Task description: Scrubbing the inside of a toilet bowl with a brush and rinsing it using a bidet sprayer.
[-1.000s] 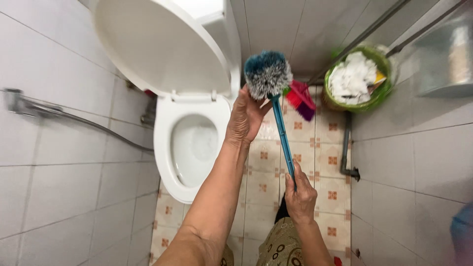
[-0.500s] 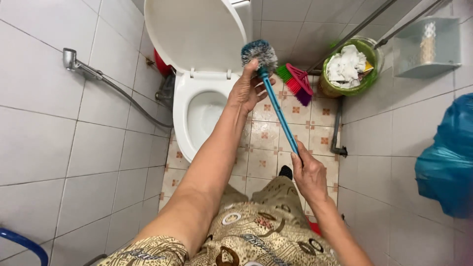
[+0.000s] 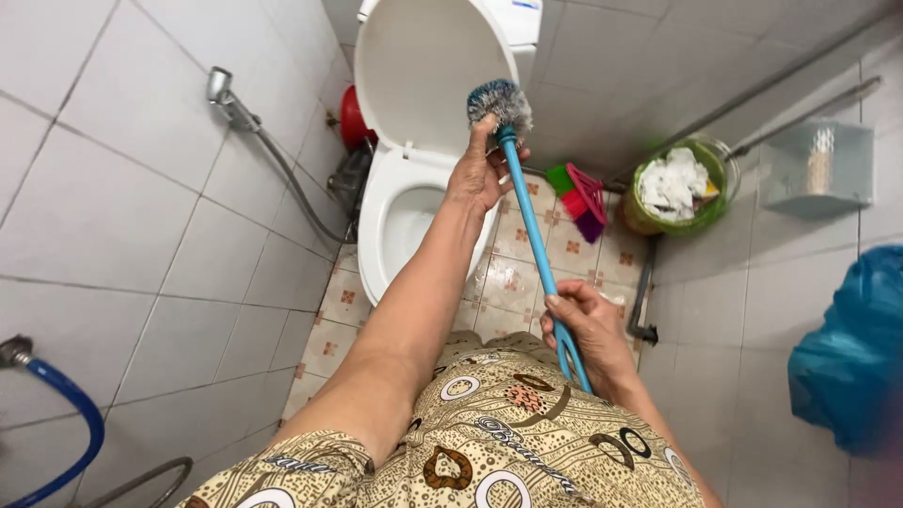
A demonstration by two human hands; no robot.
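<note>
A narrow bathroom walled in pale grey tiles (image 3: 103, 216) closes in on both sides, its floor (image 3: 513, 282) laid in cream tiles with small orange squares. At the far end stands a white toilet (image 3: 400, 221), lid (image 3: 428, 71) raised upright against the cistern and the bowl open. In the near foreground, the person's patterned beige garment (image 3: 499, 442) fills the bottom of the view.

On the right wall hangs a bulging blue plastic bag (image 3: 847, 357), and farther along it a small clear corner shelf (image 3: 816, 169). Below that, on the floor in the far right corner, sits a green bin (image 3: 677, 188) heaped with white paper. Just left of the bin lies a pink and green hand brush (image 3: 578, 198).

On the left wall, a metal spray nozzle (image 3: 226, 94) trails its hose down towards a red object (image 3: 353, 118) tucked beside the toilet; a blue hose (image 3: 71, 414) curves at the near left edge.

Between the toilet and the bin, a blue-handled toilet brush (image 3: 531, 216) is held in the air, its grey and blue bristle head far and raised in front of the lid. The left hand (image 3: 480, 174) reaches out and pinches the brush just below the head, fingers loosely curled. The right hand (image 3: 588, 329), nearer, is closed around the lower handle.
</note>
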